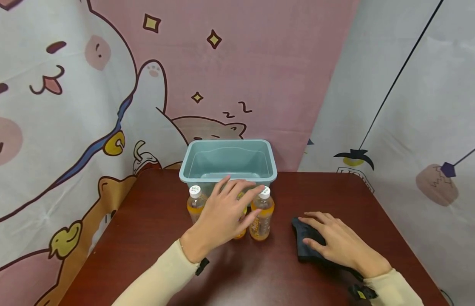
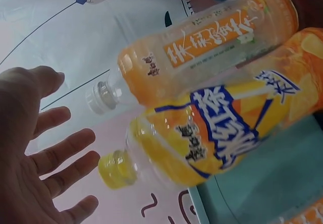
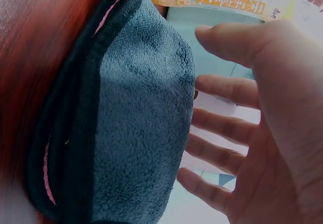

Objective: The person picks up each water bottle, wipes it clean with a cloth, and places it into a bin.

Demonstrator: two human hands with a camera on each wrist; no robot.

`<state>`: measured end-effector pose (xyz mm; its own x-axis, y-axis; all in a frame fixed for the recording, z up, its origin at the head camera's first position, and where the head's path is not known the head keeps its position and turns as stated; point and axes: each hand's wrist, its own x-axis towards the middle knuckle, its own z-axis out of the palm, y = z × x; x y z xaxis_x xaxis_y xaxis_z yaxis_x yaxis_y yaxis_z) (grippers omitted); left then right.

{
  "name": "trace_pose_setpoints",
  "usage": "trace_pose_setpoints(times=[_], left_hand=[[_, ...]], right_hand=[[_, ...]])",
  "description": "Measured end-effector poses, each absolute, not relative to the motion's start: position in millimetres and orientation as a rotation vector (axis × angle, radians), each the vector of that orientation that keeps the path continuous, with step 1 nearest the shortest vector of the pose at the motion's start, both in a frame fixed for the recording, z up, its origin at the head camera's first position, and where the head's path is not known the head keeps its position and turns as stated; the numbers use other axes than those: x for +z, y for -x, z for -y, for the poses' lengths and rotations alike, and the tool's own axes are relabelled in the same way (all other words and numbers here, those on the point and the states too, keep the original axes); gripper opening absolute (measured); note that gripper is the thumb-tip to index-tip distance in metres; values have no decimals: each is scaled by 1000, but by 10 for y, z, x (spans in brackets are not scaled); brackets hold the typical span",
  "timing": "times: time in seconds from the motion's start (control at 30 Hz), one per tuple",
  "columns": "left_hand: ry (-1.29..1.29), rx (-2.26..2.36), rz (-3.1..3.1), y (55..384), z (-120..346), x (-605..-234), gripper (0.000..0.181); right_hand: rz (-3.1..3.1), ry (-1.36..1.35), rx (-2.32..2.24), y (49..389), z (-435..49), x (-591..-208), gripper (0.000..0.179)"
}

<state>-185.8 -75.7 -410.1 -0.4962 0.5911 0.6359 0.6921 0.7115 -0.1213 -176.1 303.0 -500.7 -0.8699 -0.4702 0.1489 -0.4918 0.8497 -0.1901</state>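
Observation:
My left hand (image 1: pixel 222 212) hovers above the drink bottles, its fingers spread and holding nothing. In the left wrist view, the fingertips are close to the caps of a yellow-capped bottle (image 2: pixel 202 133) with a yellow and blue label and a white-capped bottle (image 2: pixel 212 50) with an orange label. Another white-capped bottle (image 1: pixel 195 204) stands on the left, partly behind that hand. The hand also hides most of the yellow-capped bottle in the head view. Over a folded grey-blue cloth (image 3: pixel 144 113) with dark edging is my right hand (image 1: pixel 340 242), fingers extended, without a grip on it.
Behind the bottles stands a light teal plastic bin (image 1: pixel 227 174) at the back of the dark red-brown table (image 1: pixel 153 238). A cartoon-printed curtain (image 1: pixel 260 63) hangs around the back and sides of the table.

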Motion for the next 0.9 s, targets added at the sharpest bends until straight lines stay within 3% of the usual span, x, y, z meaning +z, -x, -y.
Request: trace_pose_setpoints(times=[0.63,0.9], left_hand=[[970,-144,2214,1990,524,-4139,44],[914,-102,2212,2031,464,-4142,38]], right_hand=[[3084,-772,285,1809,-3047,-5059,64],[3060,-792,348,1802,-3061,-5113,55]])
